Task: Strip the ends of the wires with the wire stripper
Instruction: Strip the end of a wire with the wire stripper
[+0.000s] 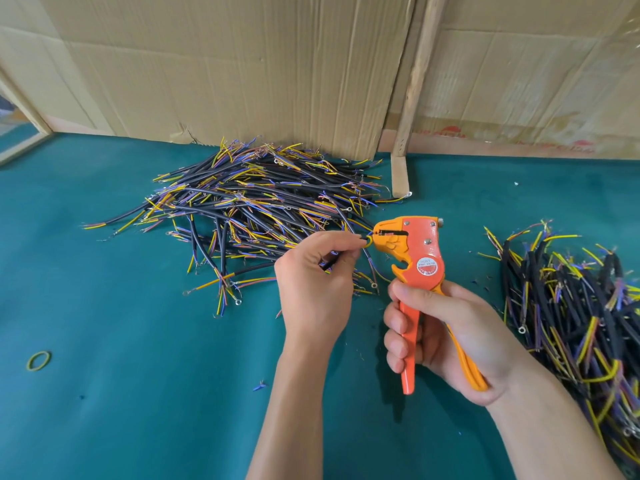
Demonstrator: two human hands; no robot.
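Left hand: the left hand [317, 271] pinched a black wire [330, 264] between thumb and fingertips, its coloured end pointing right toward the tool
Right hand: the right hand [446, 337] was curled round both handles of the orange wire stripper [414, 252], head up and mouth facing left; whether the handles were squeezed fully could not be told
Key relation: the wire's long axis ran roughly left to right, its tip just at the stripper's mouth; the left hand was the nearer one to feed it
Piles: one heap of wires [249, 206] lay beyond the left hand; another heap [571, 306] lay right of the tool
Likely next: probably a squeeze, then pulling apart
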